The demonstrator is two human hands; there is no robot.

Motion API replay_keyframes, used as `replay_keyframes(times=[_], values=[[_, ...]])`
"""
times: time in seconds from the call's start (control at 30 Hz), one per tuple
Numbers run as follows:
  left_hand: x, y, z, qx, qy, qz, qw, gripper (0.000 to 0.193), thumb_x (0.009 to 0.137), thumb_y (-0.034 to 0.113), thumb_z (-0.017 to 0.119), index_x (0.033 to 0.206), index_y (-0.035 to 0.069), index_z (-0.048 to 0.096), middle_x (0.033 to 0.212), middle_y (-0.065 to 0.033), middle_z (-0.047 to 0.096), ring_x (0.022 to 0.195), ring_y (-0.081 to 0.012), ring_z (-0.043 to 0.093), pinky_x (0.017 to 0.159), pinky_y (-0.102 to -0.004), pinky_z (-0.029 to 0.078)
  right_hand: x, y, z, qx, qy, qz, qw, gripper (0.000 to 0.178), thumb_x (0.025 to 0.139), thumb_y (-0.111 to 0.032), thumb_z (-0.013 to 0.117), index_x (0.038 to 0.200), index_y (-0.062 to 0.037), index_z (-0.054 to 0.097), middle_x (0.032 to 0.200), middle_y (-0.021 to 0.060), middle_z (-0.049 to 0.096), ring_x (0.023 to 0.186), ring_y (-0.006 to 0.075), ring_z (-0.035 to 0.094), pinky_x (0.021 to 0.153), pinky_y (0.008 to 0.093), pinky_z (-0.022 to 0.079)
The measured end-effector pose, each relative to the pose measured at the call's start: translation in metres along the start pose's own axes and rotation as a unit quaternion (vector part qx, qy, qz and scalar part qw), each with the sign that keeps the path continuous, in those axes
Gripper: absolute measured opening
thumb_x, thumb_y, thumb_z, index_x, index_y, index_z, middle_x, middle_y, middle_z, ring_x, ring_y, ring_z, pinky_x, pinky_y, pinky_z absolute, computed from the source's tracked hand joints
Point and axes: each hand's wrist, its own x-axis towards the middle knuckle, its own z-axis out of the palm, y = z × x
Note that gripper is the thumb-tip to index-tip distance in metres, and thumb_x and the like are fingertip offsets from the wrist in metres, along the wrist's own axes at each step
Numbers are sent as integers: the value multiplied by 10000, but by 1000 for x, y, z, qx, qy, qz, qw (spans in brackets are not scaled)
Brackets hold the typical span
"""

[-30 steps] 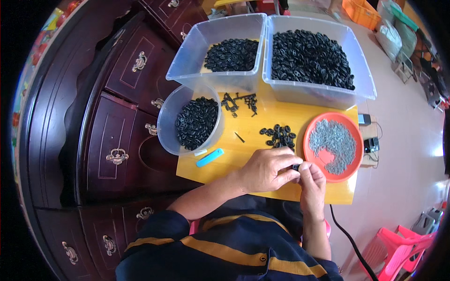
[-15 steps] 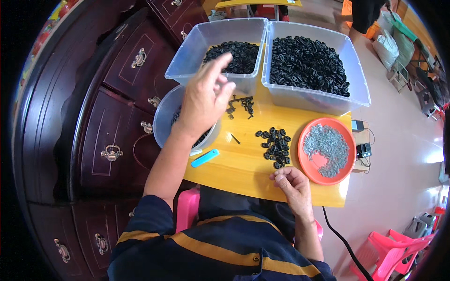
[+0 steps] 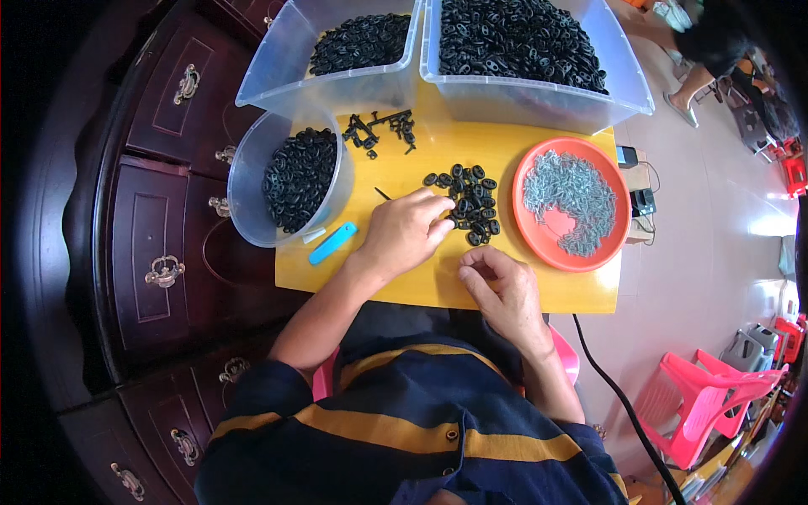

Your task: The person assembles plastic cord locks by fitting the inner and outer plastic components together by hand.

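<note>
A loose cluster of small black oval parts with holes [image 3: 481, 200] lies mid-table. At its left edge is my left hand [image 3: 408, 231], palm down, thumb and index finger a little apart and their tips against the nearest parts; I see nothing held between them. Just below the cluster, my right hand [image 3: 507, 295] is closed in a pinch, thumb against the index finger. Whatever is between those fingertips is hidden. To the right stands an orange-red plate [image 3: 526, 240] holding a heap of small silvery screw-like pieces [image 3: 576, 198].
Two clear bins [image 3: 370, 88] of black parts stand at the back, and a round clear tub [image 3: 240, 194] of them at left. A blue-handled tool [image 3: 333, 243], a thin black rod [image 3: 382, 194] and black scraps [image 3: 379, 129] lie on the yellow table [image 3: 404, 290]. Dark drawers [image 3: 151, 236] flank the left.
My left hand has come down from above the tub and left bin to the black parts. My right hand stays pinched near the cluster. The view has tilted, shifting the table upward.
</note>
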Motion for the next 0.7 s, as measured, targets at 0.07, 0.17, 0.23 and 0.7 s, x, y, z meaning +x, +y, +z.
replay_keyframes(times=[0.07, 0.17, 0.23, 0.7], values=[[2, 0, 5, 11, 35, 19, 999, 174, 826, 124, 749, 988, 77, 709, 824, -80, 673, 729, -276, 687, 633, -385, 539, -1, 2, 0, -31, 1, -12, 999, 115, 933, -75, 682, 994, 21, 665, 828, 47, 685, 765, 90, 639, 709, 263, 525], [3, -2, 8, 18, 15, 28, 999, 147, 828, 129, 746, 961, 78, 710, 832, -81, 676, 738, -279, 689, 635, -390, 540, -1, 6, 3, -7, 8, -6, 1000, 132, 923, -80, 689, 996, 28, 663, 837, 75, 699, 772, 116, 661, 730, 276, 537], [2, 1, 7, 25, 0, 20, 999, 135, 828, 129, 745, 948, 78, 710, 836, -80, 678, 742, -281, 691, 637, -393, 541, 0, 9, 3, -4, 29, -37, 999, 141, 897, -127, 683, 977, -11, 680, 830, 169, 714, 740, 290, 729, 663, 363, 568], [10, 8, 2, 29, -21, 58, 998, 189, 863, 124, 680, 1044, 80, 711, 927, -101, 661, 811, -318, 676, 693, -439, 550, 2, 7, 2, -41, 28, -35, 998, 136, 891, -143, 681, 967, -30, 682, 818, 161, 709, 692, 296, 712, 644, 373, 556]])
